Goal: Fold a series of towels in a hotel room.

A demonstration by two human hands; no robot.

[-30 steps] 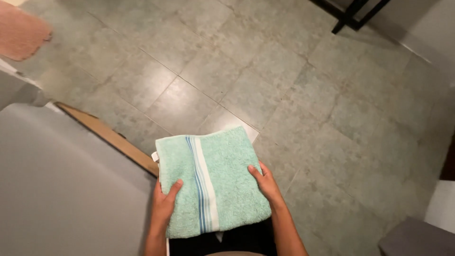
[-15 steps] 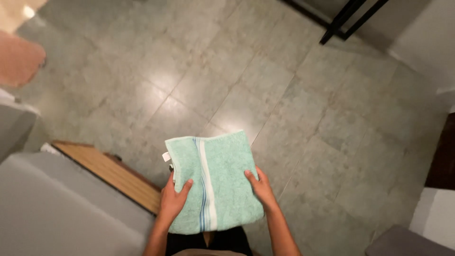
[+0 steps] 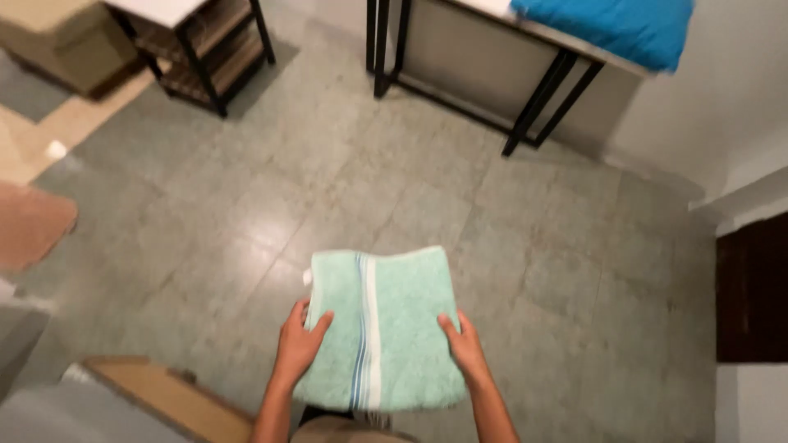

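**Folded towel held flat over open floor**

A folded mint-green towel point(image 3: 379, 328) with blue and white stripes down its middle sits low in the centre of the frame, held level above the floor. The left hand point(image 3: 297, 346) grips its left edge, fingers curled narrowly over the top with the thumb lying on the cloth. The right hand point(image 3: 465, 349) clasps the right edge the same way, fingers closed on the fabric. The far edge of the towel bows slightly; the near edge hangs just above the person's lap.

Grey-green floor tiles point(image 3: 525, 238) spread wide around the towel. A black-legged table point(image 3: 525, 90) stands well apart at top centre, bearing a blue cloth point(image 3: 611, 29) at upper right. A low shelf point(image 3: 201, 49) occupies the upper left. A wooden edge point(image 3: 168, 394) lies near the left hand at lower left.
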